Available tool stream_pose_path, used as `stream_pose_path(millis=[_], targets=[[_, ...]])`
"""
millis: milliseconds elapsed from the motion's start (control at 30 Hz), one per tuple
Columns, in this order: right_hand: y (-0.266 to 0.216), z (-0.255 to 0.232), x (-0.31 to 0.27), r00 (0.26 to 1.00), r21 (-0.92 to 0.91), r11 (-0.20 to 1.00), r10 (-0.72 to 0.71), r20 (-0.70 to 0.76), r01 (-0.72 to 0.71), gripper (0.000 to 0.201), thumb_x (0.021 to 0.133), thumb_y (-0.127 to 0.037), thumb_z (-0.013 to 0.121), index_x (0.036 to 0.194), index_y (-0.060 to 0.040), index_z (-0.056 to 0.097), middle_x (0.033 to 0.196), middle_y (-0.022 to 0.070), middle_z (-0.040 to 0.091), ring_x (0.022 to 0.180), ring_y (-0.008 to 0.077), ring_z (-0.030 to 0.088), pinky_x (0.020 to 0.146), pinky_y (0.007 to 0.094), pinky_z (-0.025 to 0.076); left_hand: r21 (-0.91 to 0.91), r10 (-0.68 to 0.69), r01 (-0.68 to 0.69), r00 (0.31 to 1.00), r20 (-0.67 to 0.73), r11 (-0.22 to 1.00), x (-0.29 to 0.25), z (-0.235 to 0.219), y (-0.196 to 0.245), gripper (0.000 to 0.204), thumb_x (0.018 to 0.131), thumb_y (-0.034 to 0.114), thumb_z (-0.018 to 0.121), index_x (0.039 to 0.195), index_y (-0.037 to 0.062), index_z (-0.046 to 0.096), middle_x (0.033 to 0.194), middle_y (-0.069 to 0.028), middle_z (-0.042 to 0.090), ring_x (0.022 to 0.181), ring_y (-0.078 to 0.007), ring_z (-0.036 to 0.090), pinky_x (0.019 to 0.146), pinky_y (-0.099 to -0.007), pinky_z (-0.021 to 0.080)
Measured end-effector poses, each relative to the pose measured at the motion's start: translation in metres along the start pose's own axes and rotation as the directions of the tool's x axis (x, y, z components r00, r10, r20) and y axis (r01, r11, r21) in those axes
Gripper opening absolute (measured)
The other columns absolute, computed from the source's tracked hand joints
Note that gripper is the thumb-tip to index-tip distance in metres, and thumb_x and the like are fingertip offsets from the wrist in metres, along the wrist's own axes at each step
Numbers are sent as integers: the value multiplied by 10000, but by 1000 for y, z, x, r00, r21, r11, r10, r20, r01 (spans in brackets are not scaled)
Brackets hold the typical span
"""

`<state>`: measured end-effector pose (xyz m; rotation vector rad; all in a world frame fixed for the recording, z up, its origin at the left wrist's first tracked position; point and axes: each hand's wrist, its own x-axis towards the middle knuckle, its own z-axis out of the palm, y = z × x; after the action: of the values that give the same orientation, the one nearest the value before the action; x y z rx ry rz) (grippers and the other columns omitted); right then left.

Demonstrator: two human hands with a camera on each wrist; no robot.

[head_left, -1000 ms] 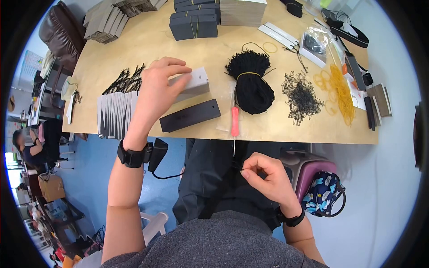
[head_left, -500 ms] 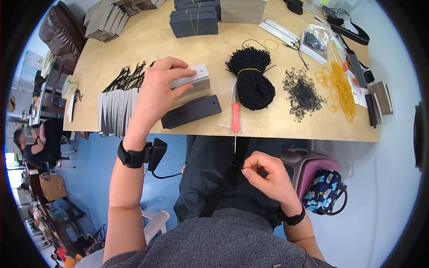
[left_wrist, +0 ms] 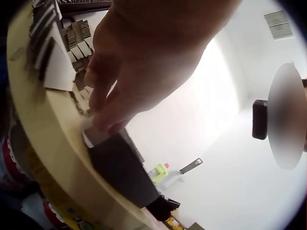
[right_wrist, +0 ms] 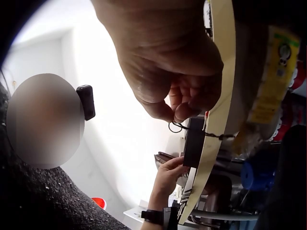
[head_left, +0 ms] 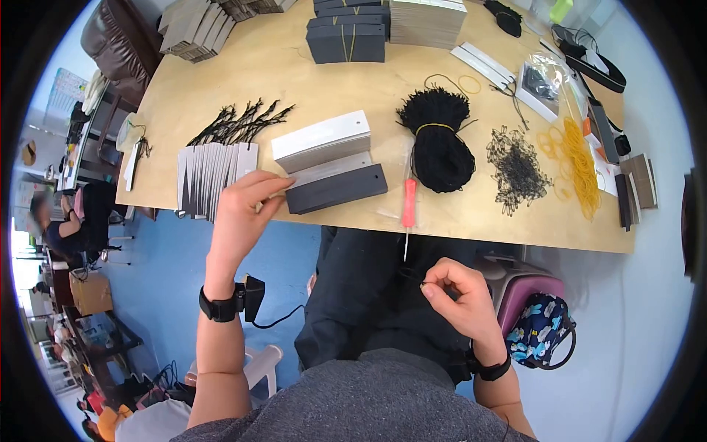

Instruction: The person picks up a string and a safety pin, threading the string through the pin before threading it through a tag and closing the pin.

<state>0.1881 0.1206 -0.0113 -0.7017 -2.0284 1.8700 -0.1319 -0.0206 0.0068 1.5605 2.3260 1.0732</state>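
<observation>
My left hand (head_left: pixel 247 214) is at the table's front edge, its thumb and forefinger pinching the left end of a pale hang tag (head_left: pixel 331 169). This tag lies between a dark tag stack (head_left: pixel 336 190) and a white tag stack (head_left: pixel 321 140), each with a hole at its right end. In the left wrist view, the fingertips overlap the pale tag's corner beside the dark stack (left_wrist: pixel 122 167). Over the lap, my right hand (head_left: pixel 464 298) pinches a thin black cord (right_wrist: pixel 196 130) between thumb and forefinger. A small loop shows at the fingertips, and the cord's knotted part hangs away.
Fanned tags (head_left: pixel 213 177) with black strings lie left. A black cord bundle (head_left: pixel 442 151), a red-handled tool (head_left: pixel 409 202) over the edge, a pile of black pins (head_left: pixel 515 169) and yellow rubber bands (head_left: pixel 580 166) lie right. Banded dark stacks (head_left: pixel 346 40) stand behind.
My left hand has moved from the white stack toward the front edge and now pinches the pale tag beside the dark stack. The right hand still holds the cord. The head view has shifted.
</observation>
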Motion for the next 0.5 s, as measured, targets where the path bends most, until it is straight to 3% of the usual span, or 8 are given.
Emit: stream_pose_path(millis=[133, 200, 233, 300, 333, 400, 433, 500], targets=[[-3, 5, 2, 999, -3, 1000, 15, 28, -15, 62, 889, -29, 683, 892, 0, 629, 779, 17, 568, 655, 78, 525, 597, 231, 421, 23, -24, 23, 999, 43, 999, 1, 7, -15, 350, 785, -88, 627, 1105, 23, 717, 958, -72, 665, 711, -172, 618, 646, -269, 491], [-5, 8, 1, 999, -3, 1000, 18, 29, -18, 64, 891, -30, 683, 893, 1, 628, 780, 17, 568, 655, 78, 525, 597, 231, 421, 128, 152, -160, 986, 70, 979, 3, 6, -23, 326, 777, -89, 637, 1075, 16, 718, 946, -69, 660, 697, -178, 612, 640, -264, 490], [-6, 8, 1, 1000, 5, 1000, 14, 23, -14, 65, 893, -32, 683, 894, 1, 628, 780, 17, 568, 655, 77, 526, 597, 230, 421, 125, 156, -164, 985, 68, 979, 3, 5, -24, 326, 777, -89, 637, 1075, 16, 718, 946, -69, 660, 697, -178, 612, 640, -264, 490], [-5, 9, 0, 1000, 13, 1000, 10, 15, -10, 66, 896, -34, 683, 895, 1, 627, 780, 16, 568, 656, 76, 526, 596, 229, 421, 281, 304, -304, 952, 44, 910, 4, 4, -24, 251, 796, -84, 641, 1017, 7, 717, 929, -74, 658, 700, -181, 608, 637, -276, 494], [-3, 9, -1, 1000, 0, 1000, 10, 18, -10, 65, 898, -35, 682, 897, 0, 627, 781, 16, 569, 657, 76, 527, 596, 229, 422, 280, 306, -306, 951, 44, 910, 3, 3, -23, 251, 796, -84, 641, 1017, 7, 717, 929, -74, 658, 700, -181, 608, 637, -276, 494], [-1, 10, -3, 1000, -13, 1000, 13, 21, -13, 65, 900, -37, 682, 899, -2, 627, 782, 16, 569, 658, 75, 528, 596, 228, 423, 175, 222, -195, 963, -153, 965, 0, 4, -22, 130, 805, -18, 714, 933, 4, 703, 875, -87, 647, 711, -233, 609, 640, -322, 490], [0, 11, -3, 999, -4, 1000, 21, 25, -21, 61, 901, -36, 679, 901, -3, 627, 781, 16, 569, 660, 74, 529, 596, 229, 424, 175, 221, -194, 963, -153, 965, -2, 4, -20, 130, 805, -18, 714, 933, 4, 703, 875, -87, 647, 711, -233, 609, 640, -322, 490], [0, 12, -4, 999, 3, 1000, 26, 34, -26, 58, 902, -36, 677, 903, -5, 627, 781, 16, 569, 662, 74, 530, 595, 229, 425, 9, 59, -58, 976, -207, 998, -4, 0, -12, 119, 816, -40, 691, 926, 7, 696, 851, -75, 642, 705, -192, 580, 651, -296, 475]])
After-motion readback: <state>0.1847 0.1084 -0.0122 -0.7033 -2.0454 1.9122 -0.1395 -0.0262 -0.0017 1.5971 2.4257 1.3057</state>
